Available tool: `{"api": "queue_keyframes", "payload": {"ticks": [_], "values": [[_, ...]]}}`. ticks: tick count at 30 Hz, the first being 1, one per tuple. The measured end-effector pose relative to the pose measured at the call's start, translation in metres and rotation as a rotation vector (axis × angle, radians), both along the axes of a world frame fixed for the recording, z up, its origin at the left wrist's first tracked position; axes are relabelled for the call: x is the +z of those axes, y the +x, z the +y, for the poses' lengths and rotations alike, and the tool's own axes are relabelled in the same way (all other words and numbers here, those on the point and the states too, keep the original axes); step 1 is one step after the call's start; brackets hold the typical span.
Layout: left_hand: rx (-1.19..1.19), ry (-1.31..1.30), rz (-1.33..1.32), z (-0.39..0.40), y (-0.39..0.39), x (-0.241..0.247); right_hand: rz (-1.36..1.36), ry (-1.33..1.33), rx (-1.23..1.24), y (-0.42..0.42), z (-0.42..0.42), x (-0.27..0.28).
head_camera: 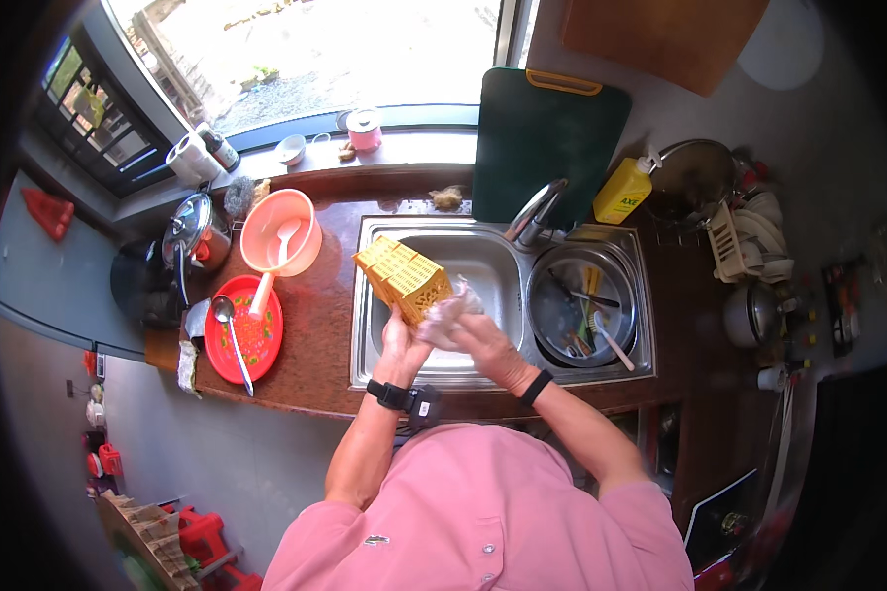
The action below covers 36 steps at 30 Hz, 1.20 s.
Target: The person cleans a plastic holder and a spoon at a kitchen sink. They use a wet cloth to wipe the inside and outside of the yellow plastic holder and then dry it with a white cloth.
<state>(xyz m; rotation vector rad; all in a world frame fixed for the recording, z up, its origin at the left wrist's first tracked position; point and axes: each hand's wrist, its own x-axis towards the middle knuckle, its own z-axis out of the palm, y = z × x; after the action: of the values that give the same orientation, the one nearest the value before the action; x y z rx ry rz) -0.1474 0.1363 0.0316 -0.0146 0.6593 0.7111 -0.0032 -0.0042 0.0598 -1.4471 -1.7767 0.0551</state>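
My left hand (405, 342) grips a yellow slotted plastic basket (406, 275) from below, holding it tilted above the left bowl of the steel sink (499, 284). In my right hand (491, 347) is a bunched pale pink-and-white cloth (449, 318), pressed against the basket's patterned end wall. The basket's underside is mostly hidden. A chrome faucet (536, 210) stands behind the divider between the two bowls. The right bowl holds a round metal basin (536, 325) with a white-handled brush (612, 340), a knife and other utensils in it.
A peach plastic dipper (251, 247) and a red plate (225, 362) with a metal spoon (230, 332) lie on the left counter. A pressure cooker (190, 221) stands farther left. Behind the sink are a green cutting board (539, 140) and a yellow soap bottle (622, 193). Dishes (758, 236) are stacked right.
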Motion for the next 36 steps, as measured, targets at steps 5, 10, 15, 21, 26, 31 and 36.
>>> {"api": "queue_keyframes", "payload": {"ticks": [5, 10, 15, 21, 26, 31, 36], "values": [[0.016, -0.032, 0.104, -0.001, -0.007, 0.0, 0.303, -0.07, -0.335, 0.02, -0.016, 0.001], [-0.023, 0.036, 0.021, -0.013, 0.0, -0.005, 0.211, 0.135, -0.24, -0.015, 0.02, 0.056], [0.007, 0.211, -0.066, 0.009, 0.004, 0.024, 0.316, -0.168, -0.026, -0.014, 0.007, -0.011], [-0.143, 0.323, 0.151, 0.006, -0.009, 0.031, 0.385, -0.153, -0.324, -0.004, -0.02, 0.029], [-0.222, 0.299, 0.059, -0.016, 0.0, 0.023, -0.096, -0.009, -0.14, -0.019, 0.013, 0.062], [-0.312, 0.398, 0.232, -0.021, -0.004, 0.024, -0.192, -0.09, -0.135, -0.015, 0.017, 0.017], [-0.447, 0.387, 0.354, -0.035, -0.013, 0.036, 0.009, -0.094, -0.356, 0.011, 0.023, -0.005]]}}
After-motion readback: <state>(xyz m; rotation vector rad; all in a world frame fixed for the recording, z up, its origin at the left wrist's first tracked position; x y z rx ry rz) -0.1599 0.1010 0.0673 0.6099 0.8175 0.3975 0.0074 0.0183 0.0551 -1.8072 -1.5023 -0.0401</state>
